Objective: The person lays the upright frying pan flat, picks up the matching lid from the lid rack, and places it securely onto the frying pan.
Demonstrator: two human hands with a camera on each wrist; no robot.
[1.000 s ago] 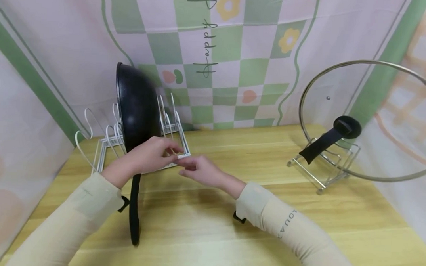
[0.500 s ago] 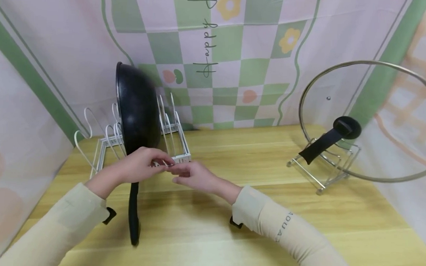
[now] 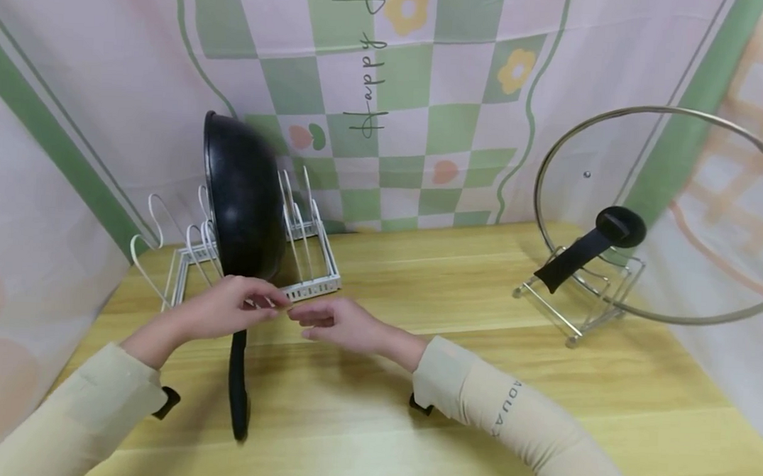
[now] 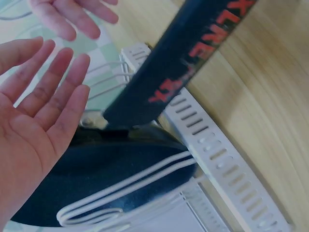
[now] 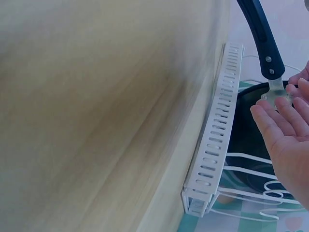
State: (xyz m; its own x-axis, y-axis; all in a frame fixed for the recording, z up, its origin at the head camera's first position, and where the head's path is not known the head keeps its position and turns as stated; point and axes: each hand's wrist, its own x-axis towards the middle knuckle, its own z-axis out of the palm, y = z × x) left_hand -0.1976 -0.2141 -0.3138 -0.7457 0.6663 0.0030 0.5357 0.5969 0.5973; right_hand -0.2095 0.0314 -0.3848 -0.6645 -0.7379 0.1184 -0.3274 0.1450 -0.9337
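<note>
A black frying pan [image 3: 242, 196] stands on edge in a white wire rack [image 3: 318, 288], its black handle [image 3: 238, 395] pointing towards me over the table. Red lettering shows on that handle in the left wrist view. My left hand [image 3: 228, 308] is above the handle's root with relaxed fingers, apart from the pan in the left wrist view [image 4: 38, 116]. Just right of it hovers my right hand [image 3: 346, 325], fingers extended, in front of the rack. The fingertips of both hands nearly meet. Neither hand holds anything; the right wrist view shows the right hand [image 5: 289, 140] with straight fingers.
To the right, a large glass lid [image 3: 584, 257] with a metal rim and black handle leans upright in a small wire stand [image 3: 554, 311]. Patterned cloth [image 3: 401, 90] hangs behind and at both sides of the wooden table [image 3: 411, 438].
Both hands have drawn back from the rack's right front corner, moving left and towards me. The pan, rack and lid stay where they were.
</note>
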